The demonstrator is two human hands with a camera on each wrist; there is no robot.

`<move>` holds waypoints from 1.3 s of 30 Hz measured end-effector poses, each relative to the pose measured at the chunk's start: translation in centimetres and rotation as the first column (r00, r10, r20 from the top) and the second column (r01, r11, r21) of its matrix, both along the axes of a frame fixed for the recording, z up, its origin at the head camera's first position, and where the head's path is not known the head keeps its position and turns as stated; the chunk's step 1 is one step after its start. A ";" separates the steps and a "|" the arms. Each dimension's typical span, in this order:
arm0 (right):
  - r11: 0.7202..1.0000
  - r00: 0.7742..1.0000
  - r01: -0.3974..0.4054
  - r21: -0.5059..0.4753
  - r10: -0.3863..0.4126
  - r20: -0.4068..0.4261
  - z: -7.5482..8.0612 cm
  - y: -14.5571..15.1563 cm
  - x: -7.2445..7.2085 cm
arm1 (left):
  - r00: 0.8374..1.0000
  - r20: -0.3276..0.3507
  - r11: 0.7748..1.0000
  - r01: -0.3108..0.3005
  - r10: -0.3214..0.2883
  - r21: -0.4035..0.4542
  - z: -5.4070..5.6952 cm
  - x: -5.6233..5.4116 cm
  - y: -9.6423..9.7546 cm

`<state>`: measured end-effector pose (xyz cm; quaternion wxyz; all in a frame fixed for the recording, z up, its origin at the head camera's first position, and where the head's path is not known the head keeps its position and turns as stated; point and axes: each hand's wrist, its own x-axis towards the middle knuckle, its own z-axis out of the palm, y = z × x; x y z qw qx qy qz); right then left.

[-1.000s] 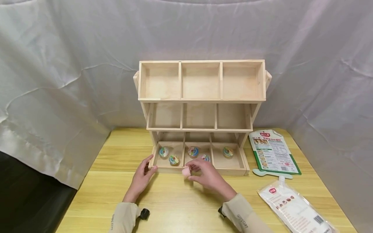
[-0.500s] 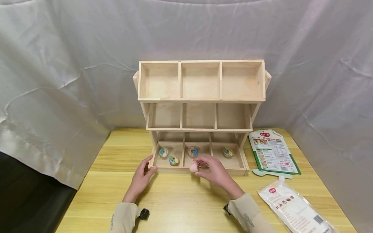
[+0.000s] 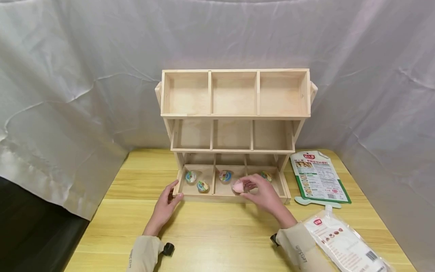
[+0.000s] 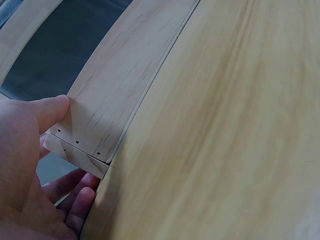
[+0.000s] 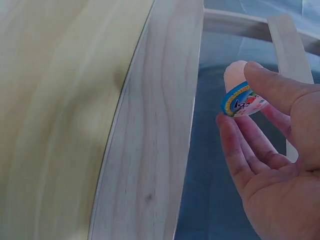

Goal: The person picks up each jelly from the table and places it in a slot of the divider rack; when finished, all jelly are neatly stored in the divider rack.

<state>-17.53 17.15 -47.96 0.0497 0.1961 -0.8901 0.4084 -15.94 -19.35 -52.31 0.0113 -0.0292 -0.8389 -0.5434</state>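
Note:
A three-tier wooden shelf rack (image 3: 234, 116) stands on the table, each tier split into three compartments. My left hand (image 3: 164, 207) grips the front left corner of its bottom tier; in the left wrist view the thumb lies at the panel's top edge and the fingers bend round the end. My right hand (image 3: 264, 194) pinches a pink jelly cup (image 5: 240, 90) with a blue-rimmed printed lid, above the middle bottom compartment. Two jelly cups, one at the back (image 3: 191, 176) and one at the front (image 3: 202, 186), sit in the left compartment. Another jelly cup (image 3: 225, 176) is in the middle one, and a jelly cup (image 3: 266, 175) in the right one is partly hidden.
On the right lie a green-and-white printed pouch (image 3: 319, 175), a pale green spoon (image 3: 316, 202) and a white spouted pouch (image 3: 343, 238). The right sleeve overlaps the white pouch's edge. Grey curtains (image 3: 234, 34) surround the wooden table (image 3: 204, 234).
My right hand has moved to the right and slightly up with the pink jelly cup, from in front of the bottom tier to over its middle compartment. The left hand stays put.

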 end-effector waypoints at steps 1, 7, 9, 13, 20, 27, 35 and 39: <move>1.000 1.000 0.002 0.001 -0.002 -0.004 0.0 0.2 -0.1 | 1.000 -0.001 1.000 -0.002 0.002 0.001 -0.5 -0.2 -0.1; 0.999 1.000 0.021 -0.031 -0.022 -0.021 0.1 1.5 -0.4 | 1.000 -0.004 1.000 -0.021 0.021 0.004 -3.4 -1.4 -0.7; 0.999 0.999 0.030 -0.043 -0.031 -0.025 0.1 1.9 -0.5 | 1.000 -0.008 1.000 -0.021 0.021 0.008 -3.7 -1.6 -0.8; 0.998 0.998 0.051 -0.040 -0.052 -0.028 0.1 2.6 -0.6 | 1.000 -0.022 1.000 -0.015 0.015 0.020 -3.9 -1.7 -1.0; 0.997 0.997 0.065 -0.030 -0.065 -0.028 -0.1 3.6 -0.7 | 1.000 -0.022 1.000 -0.018 0.018 0.011 -4.0 -1.7 -1.0; 0.997 0.996 0.079 -0.029 -0.079 -0.032 -0.7 4.6 -0.9 | 1.000 -0.021 1.000 -0.012 0.012 0.014 -3.9 -1.7 -1.0; 0.993 0.993 0.116 0.018 -0.116 -0.025 -0.9 5.0 -1.0 | 1.000 -0.023 1.000 -0.016 0.017 0.017 -3.8 -1.7 -0.9; 0.991 0.992 0.129 0.045 -0.128 -0.010 -1.1 5.1 -1.0 | 1.000 -0.026 1.000 -0.013 0.013 0.012 -3.7 -1.6 -0.9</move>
